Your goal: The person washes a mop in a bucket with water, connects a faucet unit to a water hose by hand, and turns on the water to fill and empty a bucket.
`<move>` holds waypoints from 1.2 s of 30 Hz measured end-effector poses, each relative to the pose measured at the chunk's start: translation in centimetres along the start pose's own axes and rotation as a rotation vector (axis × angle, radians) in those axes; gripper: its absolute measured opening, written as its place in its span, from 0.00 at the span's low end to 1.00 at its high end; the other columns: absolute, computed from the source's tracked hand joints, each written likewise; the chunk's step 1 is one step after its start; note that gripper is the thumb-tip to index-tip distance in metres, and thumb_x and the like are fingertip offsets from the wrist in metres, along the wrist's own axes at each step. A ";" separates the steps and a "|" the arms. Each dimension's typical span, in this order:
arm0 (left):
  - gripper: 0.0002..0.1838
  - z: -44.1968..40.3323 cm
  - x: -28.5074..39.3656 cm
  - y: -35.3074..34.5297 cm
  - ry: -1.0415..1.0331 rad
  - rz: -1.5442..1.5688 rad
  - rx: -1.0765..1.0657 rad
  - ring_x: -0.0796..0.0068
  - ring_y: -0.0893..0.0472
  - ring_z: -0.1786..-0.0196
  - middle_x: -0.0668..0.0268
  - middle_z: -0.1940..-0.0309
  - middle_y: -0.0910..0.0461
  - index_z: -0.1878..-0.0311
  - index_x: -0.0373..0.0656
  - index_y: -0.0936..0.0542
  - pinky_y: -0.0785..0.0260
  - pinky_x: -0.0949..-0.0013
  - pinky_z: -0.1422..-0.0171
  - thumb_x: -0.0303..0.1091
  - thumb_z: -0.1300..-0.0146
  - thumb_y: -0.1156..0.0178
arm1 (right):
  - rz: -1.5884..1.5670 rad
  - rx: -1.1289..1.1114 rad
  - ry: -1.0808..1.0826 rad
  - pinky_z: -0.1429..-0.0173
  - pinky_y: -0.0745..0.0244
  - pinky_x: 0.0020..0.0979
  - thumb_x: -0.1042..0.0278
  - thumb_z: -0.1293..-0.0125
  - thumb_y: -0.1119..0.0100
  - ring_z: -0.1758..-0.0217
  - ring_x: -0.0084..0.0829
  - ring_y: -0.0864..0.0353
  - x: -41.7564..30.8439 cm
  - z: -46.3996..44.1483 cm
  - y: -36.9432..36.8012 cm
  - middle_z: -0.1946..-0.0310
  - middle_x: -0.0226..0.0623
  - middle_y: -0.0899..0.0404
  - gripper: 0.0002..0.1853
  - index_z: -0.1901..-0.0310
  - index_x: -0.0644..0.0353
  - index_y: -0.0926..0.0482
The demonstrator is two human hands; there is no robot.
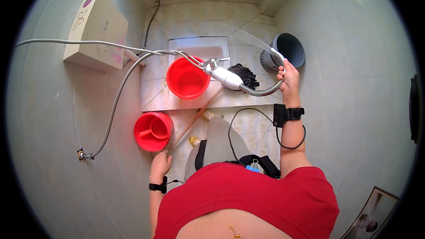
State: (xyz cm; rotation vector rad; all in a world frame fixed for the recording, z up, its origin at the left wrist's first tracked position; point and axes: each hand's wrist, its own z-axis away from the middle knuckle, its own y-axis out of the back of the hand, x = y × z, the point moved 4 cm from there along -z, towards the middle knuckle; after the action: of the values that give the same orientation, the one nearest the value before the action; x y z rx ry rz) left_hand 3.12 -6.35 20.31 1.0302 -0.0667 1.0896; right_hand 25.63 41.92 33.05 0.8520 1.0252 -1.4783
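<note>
My right hand (288, 76) is closed round the curved spout of a white and chrome faucet (226, 77). Water sprays from the spout's tip toward the upper left, beside a grey bucket (290, 48). Low on the left, my left hand (161, 164) has its fingers bent near the end of a long wooden handle (195, 118); whether it grips the handle is unclear. The handle runs up to a dark mop head (243, 76), partly behind the faucet. Under the faucet's hoses stands a red bucket (188, 79).
Another red bucket (141, 136) with a red scoop inside stands above my left hand. A white box (99, 31) is at the upper left. A grey hose (116, 99) runs to a wall valve (82, 155). The raised tiled floor has an edge (212, 109).
</note>
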 end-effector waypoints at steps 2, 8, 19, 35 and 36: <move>0.17 0.4 -0.5 -0.4 0.009 0.008 0.010 0.50 0.24 0.58 0.47 0.65 0.23 0.55 0.33 0.26 0.32 0.55 0.54 0.33 0.46 0.43 | -0.009 0.000 -0.027 0.85 0.45 0.19 0.65 0.37 0.47 0.87 0.15 0.42 0.7 -0.4 -0.8 0.81 0.29 0.34 0.12 0.57 0.64 0.28; 0.18 1.7 -2.0 -1.5 0.071 0.030 0.020 0.50 0.25 0.59 0.48 0.66 0.24 0.54 0.34 0.26 0.33 0.55 0.55 0.34 0.46 0.43 | -0.001 0.026 -0.111 0.85 0.43 0.20 0.65 0.37 0.46 0.86 0.17 0.40 2.7 -1.0 -1.8 0.80 0.31 0.33 0.10 0.62 0.63 0.28; 0.18 1.9 -2.3 -1.6 0.084 0.050 0.053 0.52 0.24 0.62 0.51 0.68 0.24 0.54 0.34 0.26 0.32 0.56 0.57 0.35 0.46 0.43 | -0.059 0.141 -0.184 0.84 0.44 0.20 0.65 0.37 0.46 0.85 0.17 0.40 4.1 -0.8 -2.0 0.80 0.31 0.34 0.09 0.67 0.62 0.30; 0.18 -1.8 -0.7 -0.3 -0.049 0.027 0.040 0.50 0.24 0.59 0.47 0.65 0.23 0.55 0.32 0.26 0.32 0.56 0.54 0.34 0.46 0.43 | -0.136 0.183 -0.210 0.85 0.45 0.18 0.63 0.36 0.47 0.86 0.16 0.41 1.8 0.1 3.9 0.81 0.30 0.34 0.11 0.64 0.62 0.31; 0.18 -1.9 -0.7 -0.3 -0.051 0.032 0.031 0.50 0.24 0.59 0.47 0.65 0.23 0.55 0.32 0.26 0.32 0.56 0.54 0.35 0.46 0.43 | -0.135 0.179 -0.215 0.85 0.44 0.17 0.62 0.36 0.47 0.86 0.16 0.41 2.6 0.4 4.0 0.81 0.29 0.34 0.11 0.64 0.62 0.31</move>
State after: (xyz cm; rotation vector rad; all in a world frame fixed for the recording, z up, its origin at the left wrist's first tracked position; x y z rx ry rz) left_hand 2.16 -5.51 18.68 1.0885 -0.1083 1.0966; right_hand 29.20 40.46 30.28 0.7403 0.8116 -1.7559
